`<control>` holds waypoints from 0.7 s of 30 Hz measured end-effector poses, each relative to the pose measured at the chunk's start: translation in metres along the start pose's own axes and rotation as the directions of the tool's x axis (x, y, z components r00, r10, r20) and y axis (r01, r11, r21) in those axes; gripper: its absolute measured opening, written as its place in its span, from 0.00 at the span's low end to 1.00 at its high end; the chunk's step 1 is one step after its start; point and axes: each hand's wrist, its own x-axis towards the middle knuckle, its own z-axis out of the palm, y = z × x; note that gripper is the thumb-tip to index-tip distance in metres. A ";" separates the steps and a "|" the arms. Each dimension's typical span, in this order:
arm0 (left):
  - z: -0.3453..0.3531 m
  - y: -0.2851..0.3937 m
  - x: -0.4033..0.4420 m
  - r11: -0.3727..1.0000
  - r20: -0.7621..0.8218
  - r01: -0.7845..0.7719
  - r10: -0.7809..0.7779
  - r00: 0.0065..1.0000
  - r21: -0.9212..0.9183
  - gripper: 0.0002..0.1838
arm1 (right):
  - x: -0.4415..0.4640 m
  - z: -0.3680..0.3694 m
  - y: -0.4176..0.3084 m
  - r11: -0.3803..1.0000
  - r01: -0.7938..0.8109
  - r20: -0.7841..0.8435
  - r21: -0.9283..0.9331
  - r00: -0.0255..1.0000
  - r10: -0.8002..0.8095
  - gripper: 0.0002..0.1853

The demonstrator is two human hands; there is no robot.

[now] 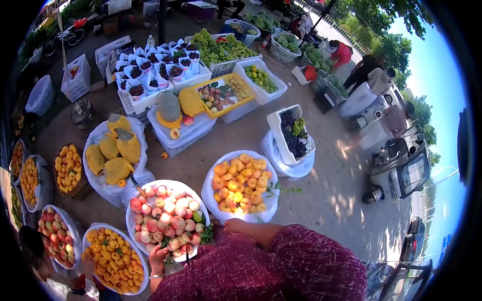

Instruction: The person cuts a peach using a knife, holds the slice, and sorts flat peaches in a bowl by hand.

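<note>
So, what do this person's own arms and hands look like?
Neither the left hand nor the right hand wears a glove. A thin, light band circles the left wrist. The right sleeve is maroon with whitish flecks, leaving the forearm bare.

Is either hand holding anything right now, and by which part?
It cannot be told: the left hand is at the edge of the pink fruit with no clear grip; the right hand, by the orange fruit, shows no held item.
</note>
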 end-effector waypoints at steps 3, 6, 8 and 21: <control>0.011 0.036 -0.014 0.976 0.011 -0.056 0.055 0.998 0.211 0.17 | -0.003 -0.011 -0.017 0.998 0.041 -0.030 -0.048 0.999 -0.042 0.23; 0.023 0.055 -0.011 0.996 -0.058 -0.056 0.060 0.996 0.070 0.16 | -0.006 -0.017 -0.028 0.997 0.076 -0.036 -0.030 0.996 -0.077 0.23; 0.040 0.090 -0.019 0.988 -0.082 -0.133 0.126 0.989 -0.085 0.10 | 0.000 -0.015 -0.025 0.996 0.088 -0.036 -0.023 0.995 -0.089 0.22; 0.108 0.363 -0.063 0.438 -0.048 -0.850 0.881 0.471 -0.294 0.16 | -0.021 -0.010 -0.002 0.995 -0.020 -0.066 0.097 0.997 0.026 0.24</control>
